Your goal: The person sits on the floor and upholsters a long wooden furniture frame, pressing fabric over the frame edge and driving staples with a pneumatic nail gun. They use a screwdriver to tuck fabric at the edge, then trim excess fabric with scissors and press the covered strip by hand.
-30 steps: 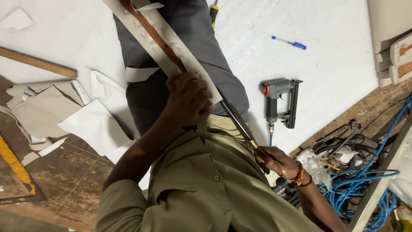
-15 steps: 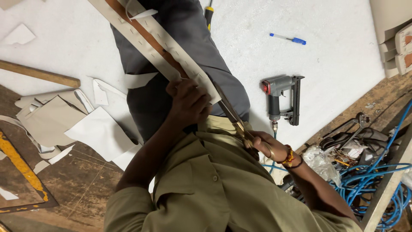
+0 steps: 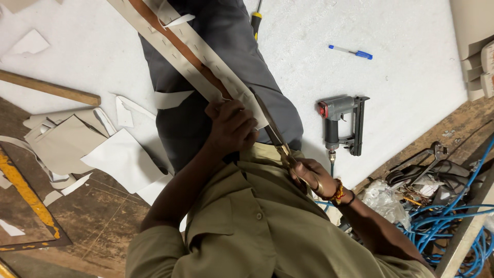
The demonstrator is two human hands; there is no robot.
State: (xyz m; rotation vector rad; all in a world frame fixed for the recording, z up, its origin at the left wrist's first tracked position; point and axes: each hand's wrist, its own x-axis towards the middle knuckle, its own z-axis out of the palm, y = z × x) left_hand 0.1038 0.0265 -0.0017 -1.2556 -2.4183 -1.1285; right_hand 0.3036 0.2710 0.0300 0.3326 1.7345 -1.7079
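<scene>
Left hand (image 3: 231, 126) is closed around a long strip (image 3: 193, 54), brown wood with pale fabric stapled along it, which lies over the lap and runs up to the top edge. Right hand (image 3: 311, 177) has its fingers shut through the handles of scissors (image 3: 275, 136), whose blades point up along the strip's edge just beside the left hand. On the white sheet (image 3: 401, 82) to the right lie a staple gun (image 3: 342, 123) and a blue pen (image 3: 351, 51), well apart.

Occluded and cropped items
Scissors (image 3: 275, 136) handles are hidden within the right hand (image 3: 311, 175); the strip (image 3: 190, 49) is cut off at the top edge.
</scene>
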